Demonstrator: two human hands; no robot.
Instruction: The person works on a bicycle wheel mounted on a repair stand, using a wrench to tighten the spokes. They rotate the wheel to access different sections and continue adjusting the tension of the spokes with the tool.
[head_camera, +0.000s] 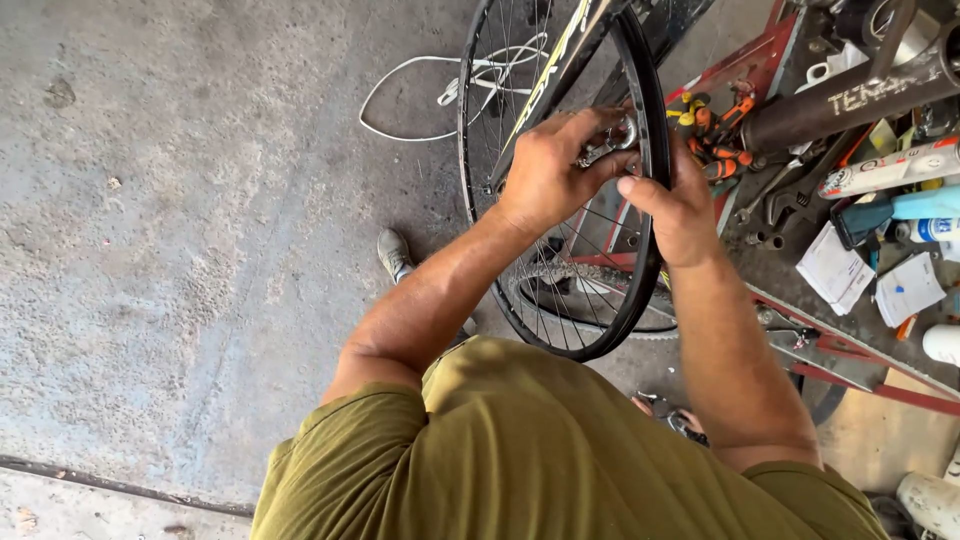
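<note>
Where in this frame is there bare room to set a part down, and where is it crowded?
The concrete floor is bare from the picture's left edge across to the bicycle wheel and white cable. The workbench on the right is crowded with tubes, papers, pliers and wrenches. The left hand and right hand fill the wheel's rim area.

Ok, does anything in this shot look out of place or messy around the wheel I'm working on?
Nothing looks damaged on the bicycle wheel; both the left hand and right hand grip near its hub. What is untidy: a white cord lies looped loose on the concrete floor beyond the wheel, and tools and papers sit jumbled on the workbench.
</note>
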